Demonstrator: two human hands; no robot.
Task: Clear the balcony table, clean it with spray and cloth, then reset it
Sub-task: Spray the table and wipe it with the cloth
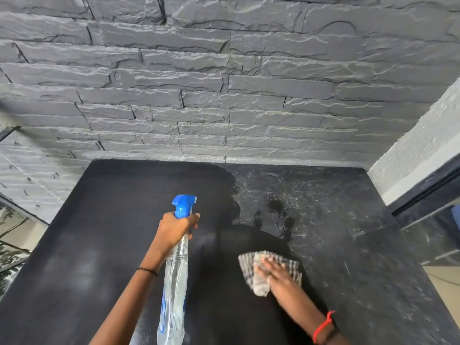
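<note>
My left hand [175, 230] grips the spray bottle [174, 282] at its neck, label too blurred to read; my right hand [276, 276] presses the cloth [246, 263], fingers straight, onto the tabletop [99, 220].

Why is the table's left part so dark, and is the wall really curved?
Head view: shadow covers the left and near table, the right part is lit and streaky; the wide-angle lens bends the stone wall; the cloth under the right hand is slightly blurred, the spray bottle sharper.

Checked cloth [251, 272] on seemingly damp table [99, 232]
</note>
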